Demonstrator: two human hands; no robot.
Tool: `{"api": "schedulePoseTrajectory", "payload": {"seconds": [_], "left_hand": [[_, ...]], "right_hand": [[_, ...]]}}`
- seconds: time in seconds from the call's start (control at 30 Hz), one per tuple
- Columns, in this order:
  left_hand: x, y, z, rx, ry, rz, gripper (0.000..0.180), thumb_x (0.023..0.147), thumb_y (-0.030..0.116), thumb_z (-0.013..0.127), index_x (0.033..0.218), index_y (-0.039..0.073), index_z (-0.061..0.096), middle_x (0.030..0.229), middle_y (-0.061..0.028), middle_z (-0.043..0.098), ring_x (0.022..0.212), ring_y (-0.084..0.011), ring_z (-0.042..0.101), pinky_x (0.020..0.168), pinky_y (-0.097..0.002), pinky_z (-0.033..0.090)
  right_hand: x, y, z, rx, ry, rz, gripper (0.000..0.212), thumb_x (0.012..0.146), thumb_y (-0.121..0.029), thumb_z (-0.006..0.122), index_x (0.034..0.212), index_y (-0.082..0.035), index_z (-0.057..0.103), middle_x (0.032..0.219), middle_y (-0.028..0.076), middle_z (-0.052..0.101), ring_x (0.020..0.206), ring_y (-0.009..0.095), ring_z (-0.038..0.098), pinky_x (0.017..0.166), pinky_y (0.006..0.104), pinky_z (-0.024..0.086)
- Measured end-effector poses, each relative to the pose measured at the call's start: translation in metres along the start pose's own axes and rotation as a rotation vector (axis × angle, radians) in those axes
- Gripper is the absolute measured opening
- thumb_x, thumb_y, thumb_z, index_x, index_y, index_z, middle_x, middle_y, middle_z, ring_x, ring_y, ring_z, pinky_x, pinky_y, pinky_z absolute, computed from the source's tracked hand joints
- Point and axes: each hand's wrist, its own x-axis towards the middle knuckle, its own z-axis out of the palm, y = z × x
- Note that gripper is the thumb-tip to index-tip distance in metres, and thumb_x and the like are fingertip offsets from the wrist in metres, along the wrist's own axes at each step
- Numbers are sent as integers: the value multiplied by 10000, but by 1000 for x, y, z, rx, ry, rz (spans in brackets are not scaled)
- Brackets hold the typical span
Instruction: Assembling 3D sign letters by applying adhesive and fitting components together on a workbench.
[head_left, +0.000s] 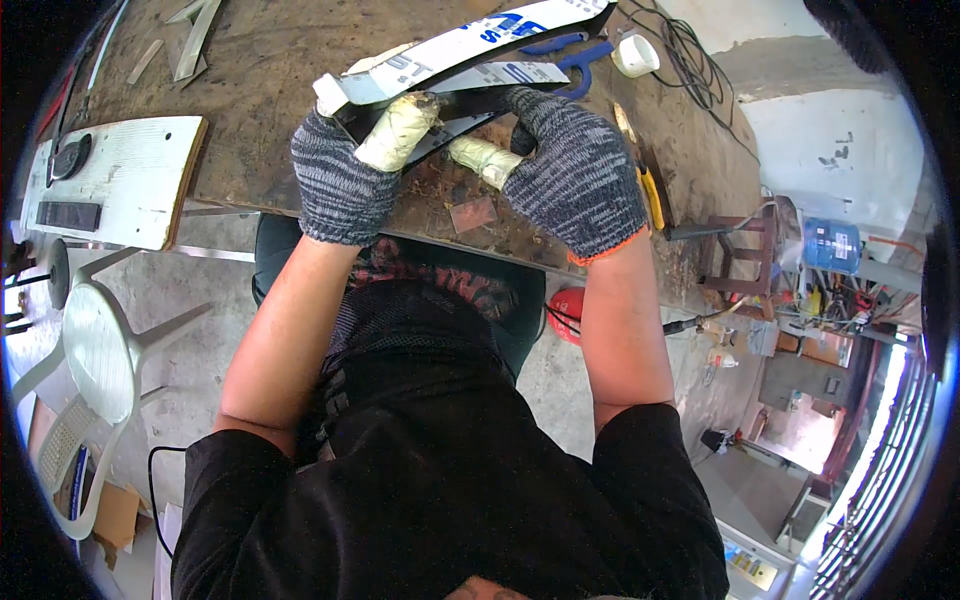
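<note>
Both my hands wear grey-and-black knit gloves, with pale yellow tape around the thumbs. My left hand (345, 185) is closed on the near left end of a long, bent strip (480, 45) covered in white film with blue print, its thumb pressing on top. The strip slopes up to the right above the workbench. Below it lies a second film-covered strip part (515, 74) with dark sides; I cannot tell whether the two are joined. My right hand (580, 165) curls its fingers around the dark lower part, its taped thumb pointing left, apart from the strip. Some fingers are hidden.
The wooden workbench (260, 110) holds a blue-handled tool (580, 65), a white cup-like piece (635, 57), black cable (690, 65), a yellow-handled tool (653, 195) and a clear plastic scrap (473, 214). A white board (130, 165) overhangs its left edge, near a plastic chair (100, 340).
</note>
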Motion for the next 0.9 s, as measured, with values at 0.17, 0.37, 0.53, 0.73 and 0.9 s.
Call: {"api": "schedulePoseTrajectory", "payload": {"seconds": [0.17, 0.37, 0.53, 0.73, 0.9], "left_hand": [[-2, 1, 2, -48, 25, -21, 442, 840, 181, 763, 1199, -25, 609, 1071, -94, 677, 964, -143, 622, 862, -299, 506], [-3, -5, -1, -35, 48, -26, 447, 842, 197, 762, 1197, -26, 606, 1068, -95, 677, 956, -147, 625, 853, -305, 514], [-2, 0, -1, -110, 35, -104, 444, 851, 217, 755, 1191, -28, 607, 1046, -96, 677, 928, -141, 627, 831, -307, 520], [2, -6, -7, -199, 161, -194, 366, 893, 291, 708, 1113, 9, 632, 958, -82, 668, 852, -146, 633, 742, -316, 551], [6, 3, -2, -368, 115, -284, 485, 901, 338, 682, 1222, 18, 510, 1119, -148, 590, 959, -251, 625, 803, -435, 588]], "right_hand": [[-4, 0, -1, -12, -7, 24, 551, 699, -410, 830, 1085, -45, 683, 790, 120, 685, 728, 257, 672, 694, 362, 542], [-12, 7, -8, 54, 99, -53, 574, 712, -370, 837, 1151, -46, 660, 748, 96, 668, 666, 182, 633, 649, 330, 533], [-18, 13, -11, 73, 22, 31, 569, 722, -344, 838, 1166, -40, 653, 761, 88, 668, 667, 146, 616, 640, 308, 527], [-30, 27, -8, 116, 127, 0, 547, 725, -345, 839, 1164, -69, 664, 758, 87, 671, 671, 158, 627, 648, 305, 526], [-37, 23, -7, 171, 133, 101, 544, 732, -409, 814, 1154, -96, 672, 792, 111, 683, 715, 218, 663, 687, 347, 539]]}}
